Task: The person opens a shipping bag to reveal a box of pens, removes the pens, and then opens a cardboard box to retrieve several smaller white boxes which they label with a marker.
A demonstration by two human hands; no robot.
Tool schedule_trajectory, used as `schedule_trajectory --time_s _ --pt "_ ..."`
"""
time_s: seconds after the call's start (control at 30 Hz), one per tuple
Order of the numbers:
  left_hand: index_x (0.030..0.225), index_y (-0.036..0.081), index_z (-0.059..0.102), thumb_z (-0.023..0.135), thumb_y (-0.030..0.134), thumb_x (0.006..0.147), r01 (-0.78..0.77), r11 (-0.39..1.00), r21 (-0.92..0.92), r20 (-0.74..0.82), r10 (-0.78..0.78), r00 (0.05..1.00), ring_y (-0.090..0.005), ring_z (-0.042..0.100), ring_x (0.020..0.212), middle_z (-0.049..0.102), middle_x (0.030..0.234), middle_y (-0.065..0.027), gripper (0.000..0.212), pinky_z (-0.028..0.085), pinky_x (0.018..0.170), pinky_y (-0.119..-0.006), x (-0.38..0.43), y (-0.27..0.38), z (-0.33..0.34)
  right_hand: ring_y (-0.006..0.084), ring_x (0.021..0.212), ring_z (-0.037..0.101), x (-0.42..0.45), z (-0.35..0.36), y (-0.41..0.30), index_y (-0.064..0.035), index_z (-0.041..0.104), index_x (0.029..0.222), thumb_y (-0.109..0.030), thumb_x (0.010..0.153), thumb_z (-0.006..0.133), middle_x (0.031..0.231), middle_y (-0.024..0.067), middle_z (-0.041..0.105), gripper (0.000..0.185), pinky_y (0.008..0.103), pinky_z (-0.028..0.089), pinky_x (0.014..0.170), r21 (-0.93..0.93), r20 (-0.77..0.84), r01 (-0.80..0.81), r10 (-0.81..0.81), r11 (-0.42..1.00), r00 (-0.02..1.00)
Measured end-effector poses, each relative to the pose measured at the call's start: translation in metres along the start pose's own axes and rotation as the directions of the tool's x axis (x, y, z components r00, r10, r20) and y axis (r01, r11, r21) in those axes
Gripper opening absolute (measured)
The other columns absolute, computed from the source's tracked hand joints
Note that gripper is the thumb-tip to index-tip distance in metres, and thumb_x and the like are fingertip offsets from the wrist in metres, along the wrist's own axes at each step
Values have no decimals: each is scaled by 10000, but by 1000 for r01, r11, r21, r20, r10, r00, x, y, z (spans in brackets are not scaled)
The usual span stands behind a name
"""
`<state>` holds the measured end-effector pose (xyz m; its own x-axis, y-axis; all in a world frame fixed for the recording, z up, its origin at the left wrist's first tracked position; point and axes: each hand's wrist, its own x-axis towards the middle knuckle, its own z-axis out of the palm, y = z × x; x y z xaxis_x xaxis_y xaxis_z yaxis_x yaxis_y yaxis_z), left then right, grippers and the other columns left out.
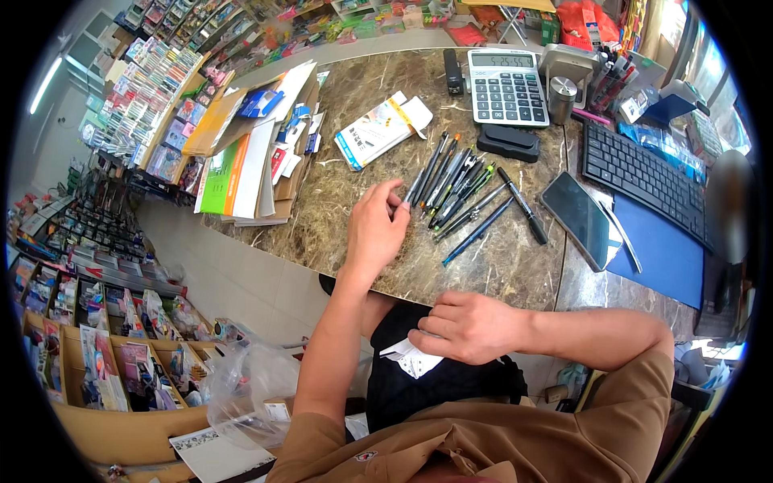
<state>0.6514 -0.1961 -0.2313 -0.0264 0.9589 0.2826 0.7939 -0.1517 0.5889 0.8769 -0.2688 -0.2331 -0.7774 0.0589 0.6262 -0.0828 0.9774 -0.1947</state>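
Observation:
My left hand (375, 232) rests at the left end of a row of pens (462, 181) on the brown marble tabletop. Its thumb and fingers pinch the lower end of a grey pen (414, 185). My right hand (471, 329) is over my lap, below the table's front edge, with its fingers closed on a crumpled white paper (418, 361) bearing print. Several pens, mostly black and grey with some green, lie side by side. A blue pen (477, 232) and a black marker (524, 206) lie apart to their right.
Beyond the pens are an opened white box (381, 131), a calculator (508, 87), a black stapler (453, 72) and a black case (508, 143). A smartphone (580, 217) and keyboard (643, 178) lie right. Flattened cardboard (256, 175) covers the table's left end; merchandise shelves (109, 356) stand left.

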Motion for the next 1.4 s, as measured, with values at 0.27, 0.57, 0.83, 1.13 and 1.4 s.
schedule_trajectory --time_s 0.27,0.57,0.83,1.13,1.4 --pt "1283 -18 673 755 135 922 71 994 -79 1 -71 997 -163 648 740 731 917 -92 401 556 728 -326 49 2 21 200 709 599 -6 3 8 -69 602 1006 -206 826 634 759 20 524 228 329 463 689 27 45 -18 17 999 999" --pt "1316 -7 653 784 242 921 13 1000 -6 -19 -13 1000 -223 666 857 702 1052 -136 485 563 810 -363 65 13 33 211 728 639 -10 4 10 -62 583 973 -208 837 629 763 29 548 205 333 478 698 73 55 -43 39 996 998" --pt "1380 23 601 806 373 897 -62 980 191 51 53 997 -327 665 1111 649 1248 -168 630 541 943 -434 71 23 36 216 737 646 -10 2 13 -58 568 958 -203 840 620 770 39 550 195 332 483 705 114 65 -69 62 991 996" --pt "1510 -2 487 826 410 862 -99 977 189 165 67 984 -376 571 1296 572 1391 -219 839 452 1119 -458 68 42 27 216 752 647 -11 4 16 -58 555 944 -197 843 610 783 45 554 180 334 490 727 145 63 -92 83 985 994" --pt "1539 12 454 831 415 847 -123 960 251 210 70 975 -389 524 1339 544 1413 -210 885 452 1117 -482 66 44 25 215 760 645 -10 5 16 -62 555 930 -190 833 621 790 44 556 174 332 495 737 153 58 -102 94 983 994"
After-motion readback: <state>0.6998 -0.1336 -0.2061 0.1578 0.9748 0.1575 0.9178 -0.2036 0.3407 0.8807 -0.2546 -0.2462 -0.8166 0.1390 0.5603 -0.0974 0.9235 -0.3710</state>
